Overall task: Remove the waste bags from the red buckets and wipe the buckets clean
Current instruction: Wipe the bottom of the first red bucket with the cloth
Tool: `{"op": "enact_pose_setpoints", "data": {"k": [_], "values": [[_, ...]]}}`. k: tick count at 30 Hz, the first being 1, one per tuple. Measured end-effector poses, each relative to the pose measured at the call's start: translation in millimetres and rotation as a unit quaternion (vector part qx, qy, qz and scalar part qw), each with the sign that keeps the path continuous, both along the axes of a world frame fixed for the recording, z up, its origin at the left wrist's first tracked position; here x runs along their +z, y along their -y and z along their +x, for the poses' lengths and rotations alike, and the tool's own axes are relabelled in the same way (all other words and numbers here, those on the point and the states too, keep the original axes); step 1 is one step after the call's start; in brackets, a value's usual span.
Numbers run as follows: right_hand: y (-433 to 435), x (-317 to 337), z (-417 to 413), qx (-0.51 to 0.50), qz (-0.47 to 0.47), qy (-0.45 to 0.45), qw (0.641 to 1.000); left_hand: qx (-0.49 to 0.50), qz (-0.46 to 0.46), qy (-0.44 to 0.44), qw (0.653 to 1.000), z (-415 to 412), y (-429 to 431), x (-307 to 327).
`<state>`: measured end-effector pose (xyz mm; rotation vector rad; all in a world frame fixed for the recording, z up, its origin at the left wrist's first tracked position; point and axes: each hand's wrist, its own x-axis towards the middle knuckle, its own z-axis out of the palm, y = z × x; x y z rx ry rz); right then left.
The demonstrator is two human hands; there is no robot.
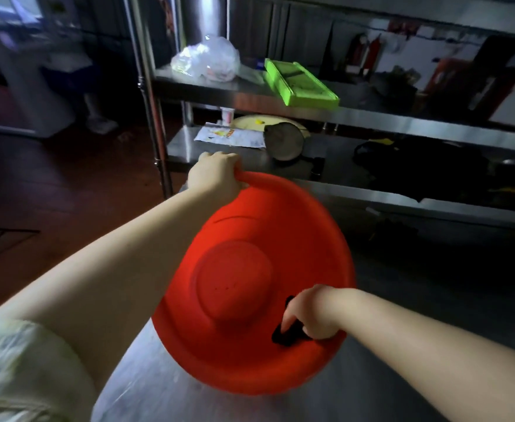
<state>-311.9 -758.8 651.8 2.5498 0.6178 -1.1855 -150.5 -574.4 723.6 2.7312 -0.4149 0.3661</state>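
Note:
A red bucket (250, 284) stands tilted on the steel table (158, 391), its open inside turned toward me, and no bag shows in it. My left hand (216, 175) grips the far top rim. My right hand (311, 315) holds a dark cloth (286, 333) pressed against the inner wall near the lower right rim.
A steel shelf rack (372, 117) rises behind the table. On it lie a crumpled clear plastic bag (207, 59), a green tray (299, 83), a printed packet (232, 137), a round metal lid (283, 141) and dark items at right. Dark red floor (52, 178) lies to the left.

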Motion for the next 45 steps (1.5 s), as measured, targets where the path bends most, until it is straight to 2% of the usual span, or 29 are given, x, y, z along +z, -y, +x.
{"op": "enact_pose_setpoints", "data": {"k": [5,9,13,17,20,23,28,30,31,33,35,37,38,40,41,43,44,45], "values": [[-7,5,22,0.057,-0.004,0.055,0.997,0.125,-0.003,-0.072,0.99,-4,-54,-18],[-15,-5,48,0.062,0.049,0.122,0.989,0.168,-0.011,-0.102,0.981,-16,-96,-38],[-24,-15,71,0.037,0.116,0.134,0.983,0.177,0.024,-0.141,0.974,-20,-124,-47],[-45,-26,99,-0.046,0.173,0.066,0.982,0.104,0.068,-0.229,0.966,-5,-138,-56],[-69,-38,133,-0.076,0.136,0.048,0.987,-0.042,0.128,-0.181,0.974,14,-128,-58],[-93,-87,169,-0.056,0.049,0.052,0.996,-0.146,0.163,-0.096,0.971,29,-116,-67],[-119,-157,152,-0.101,0.074,0.056,0.991,-0.205,0.18,0.014,0.962,41,-116,-95],[-123,-193,126,-0.108,0.01,0.034,0.994,-0.227,0.16,0.032,0.96,45,-120,-98],[-125,-209,116,-0.144,-0.014,0.017,0.989,-0.235,0.15,0.036,0.96,46,-120,-99],[-134,-232,110,-0.231,0.009,0.028,0.972,-0.246,0.136,0.04,0.959,45,-118,-99],[-153,-237,113,-0.26,0.044,0.056,0.963,-0.256,0.128,0.042,0.957,44,-114,-99],[-174,-233,113,-0.214,0.074,0.063,0.972,-0.256,0.119,0.041,0.958,44,-114,-98],[-182,-229,111,-0.151,0.098,0.066,0.981,-0.253,0.118,0.043,0.959,45,-114,-98],[-184,-223,94,0.052,0.153,0.07,0.984,-0.247,0.122,0.053,0.96,45,-113,-100],[-170,-228,80,0.159,0.184,0.079,0.967,-0.246,0.125,0.059,0.959,45,-112,-101],[-125,-234,55,0.376,0.156,0.065,0.911,-0.246,0.124,0.065,0.959,46,-112,-101],[-98,-230,53,0.442,0.124,0.039,0.888,-0.245,0.12,0.066,0.96,46,-112,-100],[-72,-227,55,0.454,0.087,0.01,0.887,-0.246,0.115,0.067,0.96,46,-111,-100]]}}
